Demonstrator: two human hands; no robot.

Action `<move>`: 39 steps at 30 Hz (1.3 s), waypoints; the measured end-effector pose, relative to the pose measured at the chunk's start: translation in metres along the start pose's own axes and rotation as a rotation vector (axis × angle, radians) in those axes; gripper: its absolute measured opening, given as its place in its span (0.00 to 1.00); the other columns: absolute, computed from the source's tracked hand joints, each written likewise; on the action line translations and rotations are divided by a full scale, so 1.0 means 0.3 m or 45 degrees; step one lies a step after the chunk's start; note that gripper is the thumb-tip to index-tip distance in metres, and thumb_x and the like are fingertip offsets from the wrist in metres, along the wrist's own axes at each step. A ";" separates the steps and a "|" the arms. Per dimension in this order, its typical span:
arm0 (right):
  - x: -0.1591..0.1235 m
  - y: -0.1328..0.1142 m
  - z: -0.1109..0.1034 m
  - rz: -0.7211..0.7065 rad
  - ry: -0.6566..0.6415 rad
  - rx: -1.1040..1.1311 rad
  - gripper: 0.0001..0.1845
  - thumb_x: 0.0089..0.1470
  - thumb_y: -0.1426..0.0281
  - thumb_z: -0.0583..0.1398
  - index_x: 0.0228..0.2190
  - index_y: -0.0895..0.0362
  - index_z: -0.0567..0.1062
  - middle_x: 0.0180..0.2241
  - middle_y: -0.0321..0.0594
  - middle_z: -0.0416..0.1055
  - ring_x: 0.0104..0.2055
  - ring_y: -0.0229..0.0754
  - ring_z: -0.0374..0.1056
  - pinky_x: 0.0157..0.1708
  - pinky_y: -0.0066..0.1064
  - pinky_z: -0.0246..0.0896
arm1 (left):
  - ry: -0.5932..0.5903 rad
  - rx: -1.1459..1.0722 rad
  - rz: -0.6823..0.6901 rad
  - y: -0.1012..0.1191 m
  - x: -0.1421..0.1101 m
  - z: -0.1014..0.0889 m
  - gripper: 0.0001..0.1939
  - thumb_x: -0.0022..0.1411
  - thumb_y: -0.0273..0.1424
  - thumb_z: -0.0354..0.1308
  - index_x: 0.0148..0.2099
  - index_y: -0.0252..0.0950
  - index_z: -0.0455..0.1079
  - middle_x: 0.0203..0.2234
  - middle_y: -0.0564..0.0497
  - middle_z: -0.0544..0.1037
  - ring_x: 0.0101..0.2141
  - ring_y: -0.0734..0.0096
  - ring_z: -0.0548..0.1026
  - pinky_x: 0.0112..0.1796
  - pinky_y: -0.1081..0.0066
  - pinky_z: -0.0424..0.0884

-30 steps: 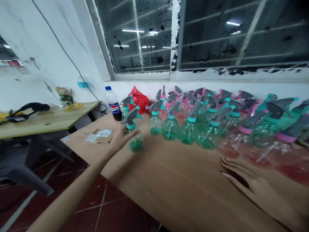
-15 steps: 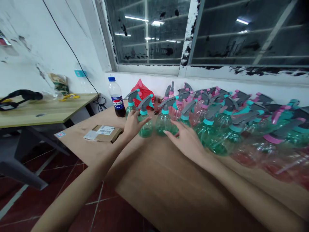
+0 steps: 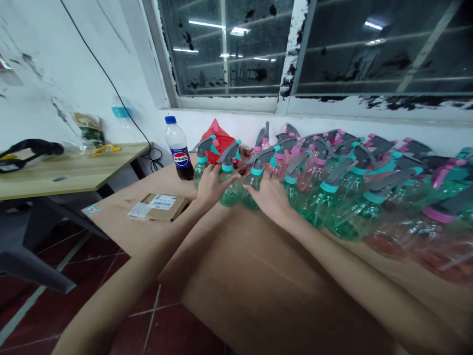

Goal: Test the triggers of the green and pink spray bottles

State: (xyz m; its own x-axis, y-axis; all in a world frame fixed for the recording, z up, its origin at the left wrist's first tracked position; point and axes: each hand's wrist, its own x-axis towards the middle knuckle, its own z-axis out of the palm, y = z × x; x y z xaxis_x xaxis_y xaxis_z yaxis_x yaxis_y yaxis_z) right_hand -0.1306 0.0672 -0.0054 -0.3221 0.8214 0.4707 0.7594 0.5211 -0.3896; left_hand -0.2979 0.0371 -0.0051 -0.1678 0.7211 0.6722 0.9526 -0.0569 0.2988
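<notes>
My left hand (image 3: 216, 187) lies with its fingers across the neck and shoulder of a spray bottle (image 3: 231, 195) with a grey trigger, teal collar and green liquid. My right hand (image 3: 271, 197) presses on a matching bottle (image 3: 252, 193) just to its right, so the two hands nearly meet. Another green bottle (image 3: 200, 172) stands beyond my left hand. Many more spray bottles (image 3: 354, 217), green and pink-collared red, crowd the cardboard-covered table (image 3: 258, 261) along the wall, tilted and overlapping.
A Pepsi bottle (image 3: 180, 155) and a red plastic bag (image 3: 218, 140) stand at the table's far end. A cardboard parcel (image 3: 160, 207) lies to the left. Beyond the table's edge are a wooden side table (image 3: 74, 170) and a dark red tiled floor (image 3: 158, 320).
My hands have moved toward each other, and the right hand has slid left and farther onto the bottles. The bottles between them now sit closer together. The view has shifted slightly.
</notes>
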 end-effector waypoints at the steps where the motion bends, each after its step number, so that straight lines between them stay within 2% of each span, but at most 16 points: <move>1: 0.002 0.000 -0.001 -0.006 0.001 0.000 0.36 0.49 0.59 0.57 0.51 0.75 0.60 0.39 0.63 0.69 0.36 0.55 0.68 0.31 0.40 0.60 | -0.003 -0.002 0.001 -0.001 0.005 0.002 0.20 0.53 0.48 0.55 0.38 0.35 0.66 0.35 0.44 0.71 0.38 0.58 0.70 0.39 0.64 0.66; 7: -0.028 0.005 -0.012 -0.108 -0.014 0.039 0.39 0.48 0.57 0.56 0.52 0.74 0.58 0.42 0.65 0.66 0.40 0.57 0.67 0.32 0.42 0.62 | 0.024 -0.013 -0.018 -0.017 0.021 0.019 0.25 0.51 0.49 0.56 0.44 0.35 0.63 0.34 0.45 0.71 0.39 0.57 0.70 0.38 0.63 0.66; 11: -0.094 0.009 -0.019 -0.264 -0.013 0.069 0.37 0.50 0.53 0.53 0.50 0.72 0.60 0.43 0.62 0.65 0.36 0.54 0.68 0.28 0.39 0.62 | 0.060 -0.025 -0.039 -0.019 0.014 0.024 0.29 0.51 0.47 0.57 0.49 0.33 0.60 0.37 0.43 0.70 0.40 0.58 0.70 0.40 0.63 0.67; 14: -0.156 0.010 -0.033 -0.310 0.012 0.058 0.36 0.49 0.48 0.51 0.45 0.68 0.64 0.41 0.58 0.66 0.31 0.51 0.69 0.23 0.36 0.60 | 0.089 -0.030 -0.044 -0.008 -0.007 0.009 0.28 0.52 0.45 0.57 0.50 0.32 0.60 0.40 0.41 0.69 0.43 0.57 0.68 0.43 0.62 0.66; 18: -0.232 0.009 -0.076 -0.356 0.003 0.020 0.36 0.48 0.44 0.49 0.41 0.65 0.66 0.37 0.55 0.68 0.26 0.48 0.68 0.18 0.34 0.55 | 0.125 -0.027 -0.164 0.012 -0.080 -0.056 0.29 0.52 0.43 0.58 0.51 0.31 0.60 0.45 0.37 0.67 0.48 0.50 0.65 0.47 0.55 0.62; 20: -0.270 0.010 -0.101 -0.392 0.000 0.022 0.37 0.47 0.43 0.49 0.40 0.65 0.66 0.36 0.54 0.69 0.26 0.48 0.68 0.19 0.34 0.56 | 0.001 -0.158 -0.316 0.024 -0.136 -0.108 0.27 0.53 0.41 0.58 0.51 0.31 0.61 0.47 0.37 0.66 0.47 0.50 0.67 0.46 0.53 0.64; 23: -0.332 0.020 -0.137 -0.441 0.019 0.032 0.36 0.47 0.43 0.49 0.39 0.64 0.66 0.35 0.53 0.69 0.30 0.49 0.69 0.22 0.34 0.58 | -0.180 -0.293 -0.309 0.066 -0.231 -0.200 0.20 0.56 0.42 0.54 0.45 0.33 0.68 0.41 0.43 0.73 0.39 0.58 0.74 0.40 0.60 0.71; 24: -0.353 0.027 -0.150 -0.447 0.020 0.031 0.36 0.46 0.43 0.49 0.39 0.63 0.66 0.35 0.52 0.69 0.30 0.50 0.69 0.22 0.35 0.58 | -0.278 -0.365 -0.295 0.089 -0.261 -0.230 0.19 0.56 0.42 0.54 0.44 0.34 0.69 0.39 0.45 0.75 0.38 0.60 0.75 0.39 0.63 0.72; 26: -0.397 0.045 -0.179 -0.444 0.001 0.031 0.36 0.45 0.42 0.50 0.40 0.63 0.66 0.35 0.50 0.69 0.30 0.50 0.69 0.22 0.35 0.59 | -0.612 -0.602 -0.307 0.153 -0.314 -0.281 0.17 0.57 0.40 0.53 0.46 0.38 0.68 0.44 0.47 0.74 0.44 0.59 0.72 0.44 0.62 0.70; 28: -0.439 0.070 -0.217 -0.422 -0.040 0.034 0.35 0.44 0.43 0.51 0.40 0.61 0.65 0.34 0.47 0.69 0.29 0.50 0.69 0.22 0.35 0.59 | -0.796 -0.731 -0.292 0.234 -0.349 -0.315 0.18 0.56 0.39 0.54 0.50 0.43 0.66 0.49 0.49 0.71 0.49 0.59 0.69 0.46 0.61 0.68; 31: -0.496 0.120 -0.284 -0.368 -0.108 0.039 0.34 0.42 0.43 0.54 0.38 0.60 0.65 0.31 0.44 0.69 0.29 0.50 0.69 0.23 0.36 0.60 | -0.812 -0.800 -0.167 0.370 -0.360 -0.326 0.29 0.51 0.37 0.60 0.55 0.45 0.59 0.54 0.49 0.66 0.54 0.56 0.62 0.50 0.56 0.63; 34: -0.545 0.177 -0.351 -0.331 -0.162 0.073 0.33 0.43 0.45 0.55 0.38 0.60 0.65 0.32 0.45 0.68 0.31 0.51 0.69 0.24 0.37 0.62 | -0.858 -0.919 -0.013 0.508 -0.339 -0.295 0.36 0.48 0.36 0.63 0.58 0.43 0.54 0.57 0.46 0.61 0.55 0.54 0.61 0.52 0.53 0.60; 37: -0.579 0.233 -0.406 -0.292 -0.196 0.140 0.34 0.44 0.45 0.55 0.42 0.60 0.64 0.35 0.45 0.68 0.34 0.51 0.69 0.27 0.39 0.64 | -0.885 -1.070 0.082 0.633 -0.319 -0.231 0.38 0.46 0.36 0.65 0.58 0.41 0.54 0.54 0.46 0.65 0.52 0.56 0.65 0.51 0.57 0.62; 39: -0.593 0.269 -0.431 -0.265 -0.188 0.158 0.35 0.43 0.45 0.55 0.43 0.59 0.64 0.35 0.46 0.68 0.34 0.51 0.69 0.28 0.39 0.64 | -0.877 -1.184 0.139 0.706 -0.312 -0.176 0.35 0.46 0.36 0.65 0.56 0.39 0.57 0.48 0.47 0.70 0.47 0.59 0.68 0.48 0.60 0.65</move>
State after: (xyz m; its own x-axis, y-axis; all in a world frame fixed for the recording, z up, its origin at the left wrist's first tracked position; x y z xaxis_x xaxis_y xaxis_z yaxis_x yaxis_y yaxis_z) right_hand 0.0610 -0.0668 -0.0181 -0.5497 0.7137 0.4341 0.5963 0.6992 -0.3945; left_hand -0.0937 -0.0789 0.0309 0.3491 0.8878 0.2998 0.3519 -0.4208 0.8361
